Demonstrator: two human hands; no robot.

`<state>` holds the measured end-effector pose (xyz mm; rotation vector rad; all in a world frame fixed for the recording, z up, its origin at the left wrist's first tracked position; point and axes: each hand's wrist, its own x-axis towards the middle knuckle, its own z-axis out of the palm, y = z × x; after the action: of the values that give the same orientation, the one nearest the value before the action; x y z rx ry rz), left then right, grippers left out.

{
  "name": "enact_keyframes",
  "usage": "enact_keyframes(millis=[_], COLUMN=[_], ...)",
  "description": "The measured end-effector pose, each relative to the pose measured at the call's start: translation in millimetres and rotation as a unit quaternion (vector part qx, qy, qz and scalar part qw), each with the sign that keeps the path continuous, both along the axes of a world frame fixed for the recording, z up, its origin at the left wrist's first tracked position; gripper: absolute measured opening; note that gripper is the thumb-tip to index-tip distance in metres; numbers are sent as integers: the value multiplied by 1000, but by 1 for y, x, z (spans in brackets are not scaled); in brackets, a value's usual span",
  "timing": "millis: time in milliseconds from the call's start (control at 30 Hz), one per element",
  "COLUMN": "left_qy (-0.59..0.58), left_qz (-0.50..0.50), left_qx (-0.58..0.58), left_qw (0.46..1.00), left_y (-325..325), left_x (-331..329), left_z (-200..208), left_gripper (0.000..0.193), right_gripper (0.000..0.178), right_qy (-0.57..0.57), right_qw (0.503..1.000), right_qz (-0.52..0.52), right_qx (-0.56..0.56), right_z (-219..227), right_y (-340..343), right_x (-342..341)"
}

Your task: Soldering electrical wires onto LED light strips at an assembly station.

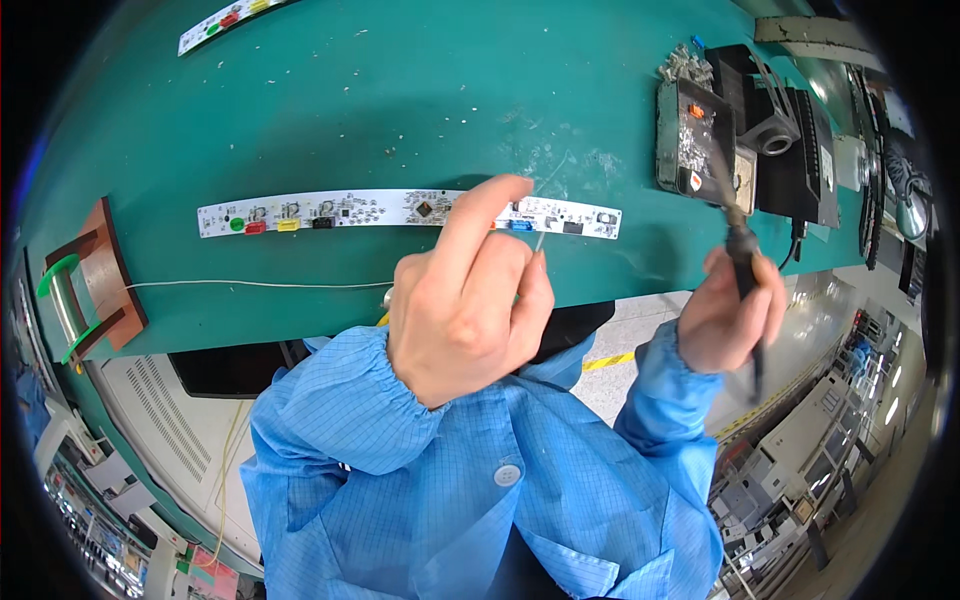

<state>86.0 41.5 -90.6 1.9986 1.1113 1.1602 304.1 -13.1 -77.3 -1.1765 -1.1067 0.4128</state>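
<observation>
A long white circuit board (375, 208) lies across the green mat, with green, red, yellow, black and blue parts along its lower edge. My left hand (465, 295) is over its right half, hiding part of it. Thumb and fingers pinch thin solder wire (250, 284), whose short end pokes out near the blue part; the index finger stretches over the board. At the right, my right hand (730, 310) grips a soldering iron (742, 262) by its dark handle. Its blurred tip points up toward a black tray (683, 185).
A solder spool (68, 310) with green rims sits on a brown stand at the left. The tray holds metallic scraps; beside it stands a black iron holder (775, 130). Another board (225, 22) lies at the far left. Small white specks dot the mat (390, 100).
</observation>
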Motion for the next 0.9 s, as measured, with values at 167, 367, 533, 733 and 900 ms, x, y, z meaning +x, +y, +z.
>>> enact_keyframes(millis=[167,367,533,733,900], left_qy=[-15,54,43,41,52], left_qz=[-25,29,20,25,33], left_qx=[-31,-84,-25,26,47], left_qw=[999,995,999,999,997], left_y=[-24,-12,5,21,27], left_x=[-25,-68,-76,-61,-56], left_z=[49,42,29,13,5], left_gripper=[13,15,15,13,11], right_gripper=[35,59,59,39,12], right_qy=[-409,-440,-456,-340,-321], right_qw=[911,885,881,936,942], right_qz=[-27,145,125,89,92], right_qx=[-56,-45,-22,12,32], right_z=[-11,2,1,15,33], right_y=[-3,43,63,37,21], right_x=[-5,-42,-47,-65,-93])
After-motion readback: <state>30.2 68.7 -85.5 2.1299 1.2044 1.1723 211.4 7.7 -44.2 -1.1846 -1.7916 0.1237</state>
